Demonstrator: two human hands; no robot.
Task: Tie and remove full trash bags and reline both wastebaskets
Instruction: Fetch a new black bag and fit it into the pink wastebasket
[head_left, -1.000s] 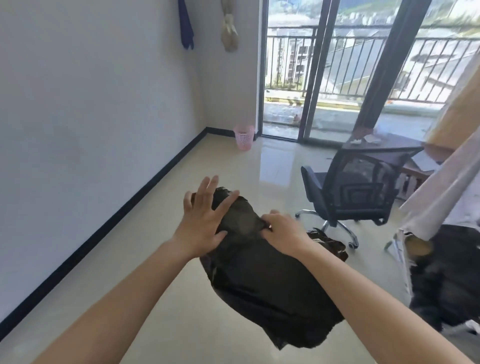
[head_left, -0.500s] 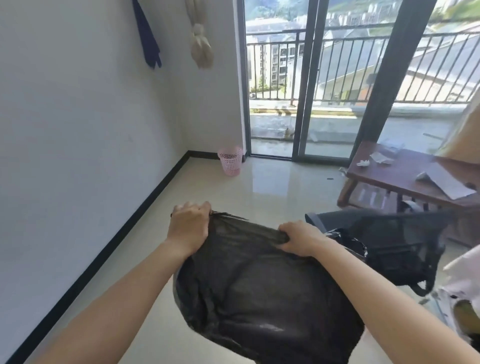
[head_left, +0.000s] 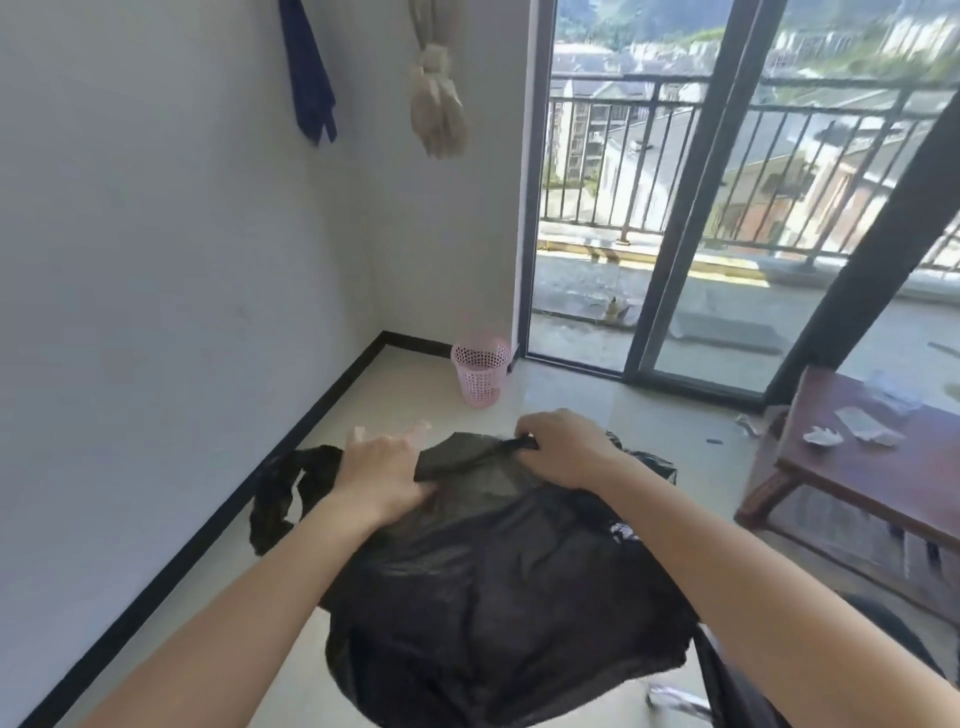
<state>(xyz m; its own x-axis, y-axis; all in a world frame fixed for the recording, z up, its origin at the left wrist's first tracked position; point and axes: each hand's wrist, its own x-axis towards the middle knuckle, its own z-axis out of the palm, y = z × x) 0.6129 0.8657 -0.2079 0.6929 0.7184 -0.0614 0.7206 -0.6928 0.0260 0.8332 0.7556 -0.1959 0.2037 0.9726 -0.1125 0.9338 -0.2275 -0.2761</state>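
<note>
Over the near middle of the floor (head_left: 400, 400), head view: black trash bag (head_left: 493, 582) is held up in the air between both forearms, not in any basket. It looks limp and flat, so likely a fresh liner, judgement only.

Change: half a second ago the left hand (head_left: 384, 475) had its fingers curled round the bag's top left edge. Now those fingers are stretched out and spread, lying flat on the plastic and gripping nothing I can see. One handle loop (head_left: 270, 499) has dropped free and dangles off the bag's left side.

Right hand (head_left: 563, 449) keeps its hold, fingers curled and pinching the top edge of the bag, same spot as before.

Pink wastebasket (head_left: 480, 371) stands at the far corner of the floor, just beside the sliding door (head_left: 587, 208), well apart from the bag. No liner shows in it.

Worktop (head_left: 893, 467) at right edge carries paper scraps.

Meaning: mouth is being worked open, probably. Relining is not yet done; the bag has to reach the basket first.
</note>
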